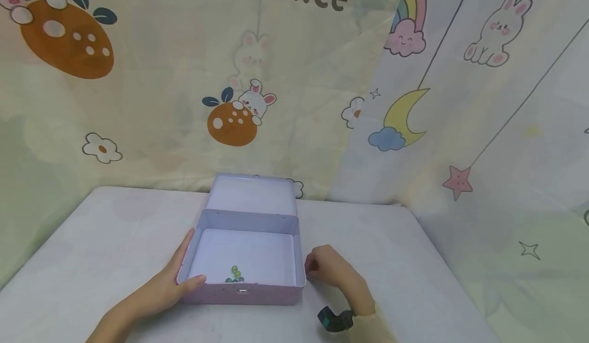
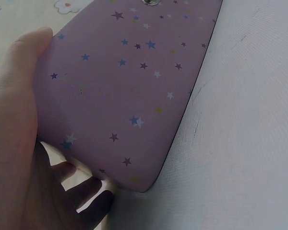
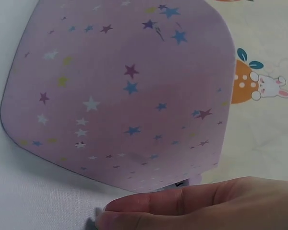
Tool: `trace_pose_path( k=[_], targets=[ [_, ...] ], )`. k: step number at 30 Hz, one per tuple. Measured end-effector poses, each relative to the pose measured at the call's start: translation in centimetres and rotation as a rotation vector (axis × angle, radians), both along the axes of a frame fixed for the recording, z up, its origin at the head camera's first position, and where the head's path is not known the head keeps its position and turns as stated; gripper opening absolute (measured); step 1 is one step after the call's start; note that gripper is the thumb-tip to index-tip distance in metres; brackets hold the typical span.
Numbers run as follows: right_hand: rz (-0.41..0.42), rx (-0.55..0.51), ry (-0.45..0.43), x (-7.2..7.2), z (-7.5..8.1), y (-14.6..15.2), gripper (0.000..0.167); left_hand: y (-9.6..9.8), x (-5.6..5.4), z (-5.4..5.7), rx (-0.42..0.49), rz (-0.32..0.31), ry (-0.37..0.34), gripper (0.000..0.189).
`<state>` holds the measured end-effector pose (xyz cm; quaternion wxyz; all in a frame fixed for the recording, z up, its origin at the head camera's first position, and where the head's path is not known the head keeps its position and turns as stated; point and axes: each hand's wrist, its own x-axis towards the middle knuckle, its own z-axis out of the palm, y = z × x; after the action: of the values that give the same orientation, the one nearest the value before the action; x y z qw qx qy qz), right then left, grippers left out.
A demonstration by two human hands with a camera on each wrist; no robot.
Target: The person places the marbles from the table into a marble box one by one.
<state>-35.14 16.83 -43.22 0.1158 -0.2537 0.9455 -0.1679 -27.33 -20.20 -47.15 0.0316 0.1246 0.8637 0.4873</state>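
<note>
A lilac tin box [image 1: 240,294] with star prints stands on the table, its hinged lid [image 1: 250,195] swung back. Several small green glass marbles [image 1: 236,273] lie inside against its front wall. My left hand [image 1: 161,288] grips the box's front left corner, thumb at the front rim and fingers along the left side. Just off the box's right side is my right hand [image 1: 332,269], fingers curled with thumb and forefinger together. In the right wrist view, a small, blurred dark grey thing [image 3: 92,221] shows at those fingertips; its kind is unclear.
A white cloth covers the table [image 1: 414,281]. A patterned curtain [image 1: 161,103] hangs behind it and along both sides. A black band with a small device [image 1: 335,320] sits on my right wrist.
</note>
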Motion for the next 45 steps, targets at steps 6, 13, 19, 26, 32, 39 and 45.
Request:
trace_pose_path(
  k=[6, 13, 19, 26, 32, 39, 45],
  targets=[
    [-0.004, 0.056, 0.034, 0.3, 0.2, -0.3, 0.007, 0.1, -0.1, -0.1, 0.026, -0.009, -0.007, 0.099],
    [-0.024, 0.026, 0.049, 0.3, 1.6, 0.1, 0.005, 0.0, -0.1, -0.2, 0.014, -0.002, -0.003, 0.099],
    [-0.024, -0.002, 0.083, -0.3, 5.0, -0.1, 0.008, -0.3, -0.3, -0.1, -0.005, 0.006, 0.003, 0.100],
    [0.065, -0.022, 0.047, -2.3, 7.8, -2.7, 0.011, -0.4, -0.7, 0.6, 0.019, -0.009, 0.014, 0.100],
    [0.187, -0.014, -0.015, -5.1, 7.6, -5.4, 0.011, -0.6, -0.9, 0.6, 0.010, -0.004, 0.020, 0.101],
    [0.252, 0.079, 0.000, -7.0, 5.0, -8.0, 0.010, -0.9, -0.5, 0.1, 0.029, -0.004, 0.003, 0.100],
    [0.307, 0.258, 0.102, -6.9, 3.1, -8.7, 0.007, -0.1, -0.3, -0.4, 0.055, -0.017, -0.021, 0.099]
  ],
)
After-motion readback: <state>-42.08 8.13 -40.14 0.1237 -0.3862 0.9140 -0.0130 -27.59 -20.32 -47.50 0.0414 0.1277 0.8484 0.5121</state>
